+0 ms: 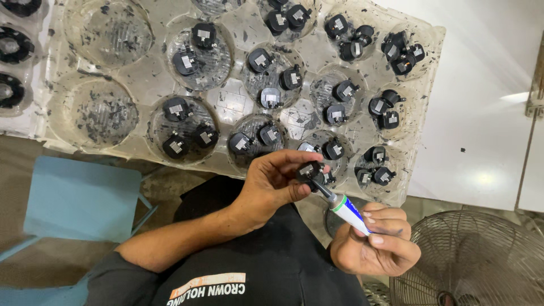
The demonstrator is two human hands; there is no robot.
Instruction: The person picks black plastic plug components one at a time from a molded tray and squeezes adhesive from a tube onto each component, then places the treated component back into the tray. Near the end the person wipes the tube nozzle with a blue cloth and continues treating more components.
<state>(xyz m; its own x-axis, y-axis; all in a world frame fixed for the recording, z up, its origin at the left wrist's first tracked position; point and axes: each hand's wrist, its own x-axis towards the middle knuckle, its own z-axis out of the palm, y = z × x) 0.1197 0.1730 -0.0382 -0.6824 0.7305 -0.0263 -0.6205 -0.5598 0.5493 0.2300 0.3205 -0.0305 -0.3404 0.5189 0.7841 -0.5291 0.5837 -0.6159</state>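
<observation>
The small black part (310, 170), with a metal tab on its face, is held just above the near edge of the tray, in front of the person's chest. The left hand (272, 184) is closed around it, pinching it between thumb and fingertips. The nozzle of a white tube (347, 211) with green and blue bands touches the underside of the part. The right hand (377, 242) is closed on the tube's lower end, fingers wrapped over it, and sits just right of and below the left hand. Behind both hands, a clear plastic tray (150, 79) on the white table (487, 102) holds similar black parts in round pockets. A wire fan guard (481, 260) lies lower right; a blue stool (79, 198) stands to the left.
</observation>
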